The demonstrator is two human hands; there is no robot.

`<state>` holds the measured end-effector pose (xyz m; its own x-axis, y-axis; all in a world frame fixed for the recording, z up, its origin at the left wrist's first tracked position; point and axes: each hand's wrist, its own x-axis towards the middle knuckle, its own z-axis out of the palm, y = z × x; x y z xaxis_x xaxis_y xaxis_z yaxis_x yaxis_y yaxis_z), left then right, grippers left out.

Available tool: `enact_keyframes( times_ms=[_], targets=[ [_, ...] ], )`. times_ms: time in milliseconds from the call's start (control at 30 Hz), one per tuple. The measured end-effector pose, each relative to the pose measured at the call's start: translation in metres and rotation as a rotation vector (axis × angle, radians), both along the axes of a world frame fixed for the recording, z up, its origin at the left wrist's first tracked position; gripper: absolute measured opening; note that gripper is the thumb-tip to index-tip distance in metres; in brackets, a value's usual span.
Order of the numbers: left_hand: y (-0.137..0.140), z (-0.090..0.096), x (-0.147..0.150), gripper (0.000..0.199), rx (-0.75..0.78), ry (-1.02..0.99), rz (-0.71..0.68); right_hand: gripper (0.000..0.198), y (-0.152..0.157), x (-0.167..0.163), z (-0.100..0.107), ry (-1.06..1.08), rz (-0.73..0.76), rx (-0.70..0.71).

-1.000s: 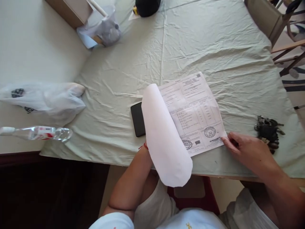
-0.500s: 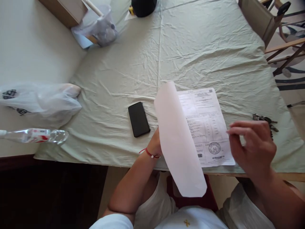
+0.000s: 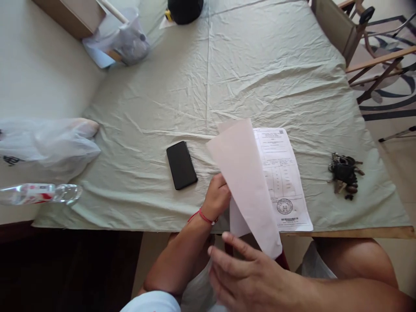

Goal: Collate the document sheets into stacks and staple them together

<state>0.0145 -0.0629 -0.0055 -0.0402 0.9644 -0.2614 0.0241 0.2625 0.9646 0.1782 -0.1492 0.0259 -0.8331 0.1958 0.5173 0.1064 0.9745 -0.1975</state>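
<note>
A turned-over paper sheet point(image 3: 242, 177) stands up at a slant, its blank side facing me. Beneath and to its right lies a printed document point(image 3: 281, 173) with a round stamp and a barcode. My left hand point(image 3: 216, 197), with a red string bracelet at the wrist, is closed at the left edge of the papers; its fingertips are partly hidden behind the sheet. Below the table edge, my right hand point(image 3: 240, 273) hovers by the sheet's lower end, fingers apart and holding nothing. A black phone point(image 3: 182, 165) rests left of the papers.
A bunch of keys point(image 3: 346, 171) sits to the right on the green tablecloth point(image 3: 156, 99). Along the left are a clear bottle point(image 3: 42, 193) and a white plastic bag point(image 3: 48, 145). A bagged container point(image 3: 130, 43) and a black object point(image 3: 185, 9) stand farther back. A folding chair point(image 3: 341, 30) is beyond the right edge.
My right hand has moved left and down from beside the keys to the sheet's lower end, its fingers spreading. The raised sheet has shifted, and another page edge now shows behind it.
</note>
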Motion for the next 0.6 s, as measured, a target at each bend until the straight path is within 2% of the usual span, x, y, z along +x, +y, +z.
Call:
enact_keyframes(
  times_ms=[133,267,367,433,500,600],
  targets=[
    [0.003,0.005,0.007,0.025,-0.148,-0.280,0.041,0.029,0.020,0.021,0.008,-0.164,-0.401,-0.111],
    [0.003,0.008,0.011,0.038,-0.186,-0.443,0.040,0.029,0.077,0.068,0.010,-0.364,-0.714,-0.127],
    [0.001,0.011,0.013,0.040,-0.179,-0.492,0.017,0.038,0.119,0.100,-0.005,-0.387,-0.916,-0.175],
    [0.000,0.012,0.014,0.042,-0.188,-0.525,0.004,0.052,0.138,0.116,-0.019,-0.338,-0.997,-0.286],
    [-0.001,0.012,0.016,0.044,-0.195,-0.551,-0.008,0.062,0.151,0.127,-0.028,-0.250,-1.035,-0.462],
    [-0.002,0.010,0.017,0.041,-0.188,-0.591,-0.030,0.078,0.160,0.136,-0.029,0.055,-1.127,-0.902]
  ],
)
